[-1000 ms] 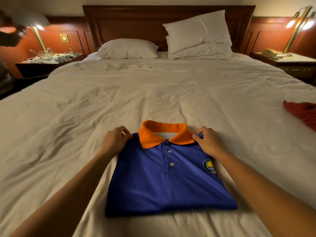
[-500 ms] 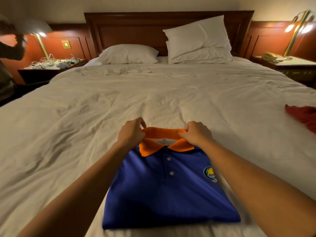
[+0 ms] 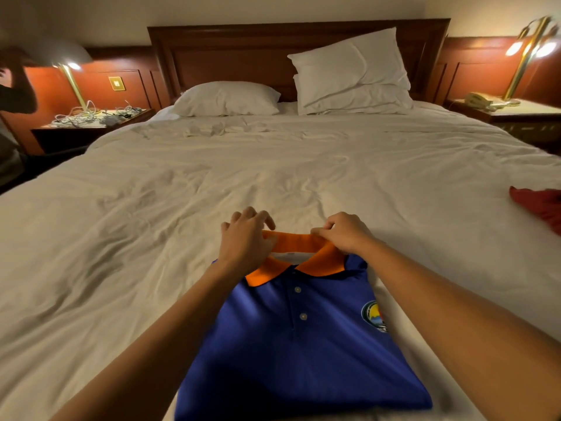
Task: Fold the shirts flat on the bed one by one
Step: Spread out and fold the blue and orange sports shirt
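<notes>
While the blue polo shirt (image 3: 303,344) already lies folded into a compact rectangle, front up with its buttons and chest badge (image 3: 374,316) showing, the work in hand looks like the finishing touch: squaring up the orange collar (image 3: 299,245). The shirt sits on the near part of the bed (image 3: 182,192), between the person's forearms.

The right hand (image 3: 343,232) has its grip pinched on the back band of the collar, fingers curled tight over the fabric. The left hand (image 3: 246,238) covers the collar's other end with its fingers arched and a little apart; whether that grip actually pinches the cloth or only rests on it cannot be told.

Judging by this, the first shirt is all but done. The next move probably calls for letting go without dragging the collar askew, moving the folded shirt aside, and reaching well to the right for the red garment (image 3: 540,205) crumpled at the bed's edge.

Farther off, white pillows (image 3: 349,71) lean on the headboard (image 3: 230,56), with a lamp-lit nightstand (image 3: 516,112) at each side.
</notes>
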The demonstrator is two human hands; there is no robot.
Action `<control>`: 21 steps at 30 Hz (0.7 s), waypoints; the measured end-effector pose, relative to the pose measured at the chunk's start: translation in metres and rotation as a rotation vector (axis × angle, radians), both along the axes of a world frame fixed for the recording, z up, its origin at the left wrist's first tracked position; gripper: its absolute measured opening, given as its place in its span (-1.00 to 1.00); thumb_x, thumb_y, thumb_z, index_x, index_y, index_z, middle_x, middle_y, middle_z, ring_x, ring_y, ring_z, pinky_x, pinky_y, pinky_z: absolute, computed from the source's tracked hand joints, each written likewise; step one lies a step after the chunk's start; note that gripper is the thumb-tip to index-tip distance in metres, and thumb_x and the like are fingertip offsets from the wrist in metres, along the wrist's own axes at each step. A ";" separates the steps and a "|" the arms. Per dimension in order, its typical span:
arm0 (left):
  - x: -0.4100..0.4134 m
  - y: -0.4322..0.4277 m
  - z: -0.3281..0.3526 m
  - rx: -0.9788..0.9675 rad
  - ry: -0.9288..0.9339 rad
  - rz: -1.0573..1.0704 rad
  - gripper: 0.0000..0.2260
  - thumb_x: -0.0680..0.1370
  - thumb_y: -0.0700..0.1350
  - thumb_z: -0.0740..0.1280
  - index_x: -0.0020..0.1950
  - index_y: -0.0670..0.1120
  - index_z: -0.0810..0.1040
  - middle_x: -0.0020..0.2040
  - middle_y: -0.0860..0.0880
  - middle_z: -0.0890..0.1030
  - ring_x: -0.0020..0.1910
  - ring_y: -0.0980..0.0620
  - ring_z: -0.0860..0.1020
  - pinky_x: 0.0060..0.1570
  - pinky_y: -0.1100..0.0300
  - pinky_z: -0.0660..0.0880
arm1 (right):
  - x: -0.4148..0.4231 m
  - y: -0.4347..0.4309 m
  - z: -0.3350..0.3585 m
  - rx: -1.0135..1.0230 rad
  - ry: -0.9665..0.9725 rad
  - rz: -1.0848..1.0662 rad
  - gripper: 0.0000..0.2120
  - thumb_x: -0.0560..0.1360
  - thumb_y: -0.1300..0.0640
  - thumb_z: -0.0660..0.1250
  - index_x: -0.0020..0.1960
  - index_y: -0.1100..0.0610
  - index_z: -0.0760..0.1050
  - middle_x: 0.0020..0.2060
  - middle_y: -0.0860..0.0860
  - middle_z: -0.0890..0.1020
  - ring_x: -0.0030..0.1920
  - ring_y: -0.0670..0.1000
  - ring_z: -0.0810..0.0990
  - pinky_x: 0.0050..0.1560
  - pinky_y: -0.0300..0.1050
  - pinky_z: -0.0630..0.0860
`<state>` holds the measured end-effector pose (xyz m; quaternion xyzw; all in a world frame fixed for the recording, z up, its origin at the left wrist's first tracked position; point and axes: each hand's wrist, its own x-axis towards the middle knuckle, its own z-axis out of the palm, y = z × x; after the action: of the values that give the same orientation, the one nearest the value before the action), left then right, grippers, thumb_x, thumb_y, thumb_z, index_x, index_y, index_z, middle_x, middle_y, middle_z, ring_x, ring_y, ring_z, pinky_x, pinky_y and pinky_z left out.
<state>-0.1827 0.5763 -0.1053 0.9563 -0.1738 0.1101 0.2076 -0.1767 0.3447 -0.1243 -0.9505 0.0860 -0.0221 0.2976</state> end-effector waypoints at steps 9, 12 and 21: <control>-0.011 -0.024 -0.018 0.061 0.246 -0.399 -0.79 0.52 0.22 0.37 -0.08 0.10 0.61 -0.15 0.10 0.63 -0.12 0.12 0.53 0.05 0.12 0.31 | 0.004 -0.009 -0.009 0.048 0.030 0.069 -0.63 0.47 -0.15 0.45 -0.22 0.16 0.59 -0.32 -0.01 0.58 -0.24 0.01 0.53 -0.24 -0.11 0.41; -0.015 -0.021 -0.017 -0.012 0.307 -0.436 -0.86 0.50 0.16 0.43 -0.17 0.17 0.54 -0.17 0.11 0.59 -0.16 0.13 0.51 -0.10 0.21 0.36 | 0.006 -0.008 -0.010 0.000 -0.016 0.049 -0.63 0.49 -0.12 0.43 -0.32 0.11 0.50 -0.41 -0.02 0.53 -0.33 0.02 0.51 -0.34 -0.11 0.37; -0.021 -0.027 -0.018 0.041 0.225 -0.384 -0.82 0.56 0.23 0.31 -0.17 0.19 0.50 -0.31 0.18 0.51 -0.30 0.20 0.48 -0.31 0.32 0.28 | 0.017 0.007 -0.001 0.007 0.002 0.120 -0.58 0.45 -0.14 0.45 -0.11 0.25 0.62 -0.20 0.16 0.67 -0.23 0.11 0.63 -0.15 0.10 0.60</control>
<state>-0.2038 0.5489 -0.1228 0.9160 -0.3305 -0.0422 0.2236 -0.1594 0.3513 -0.1251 -0.9530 0.0294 -0.0029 0.3016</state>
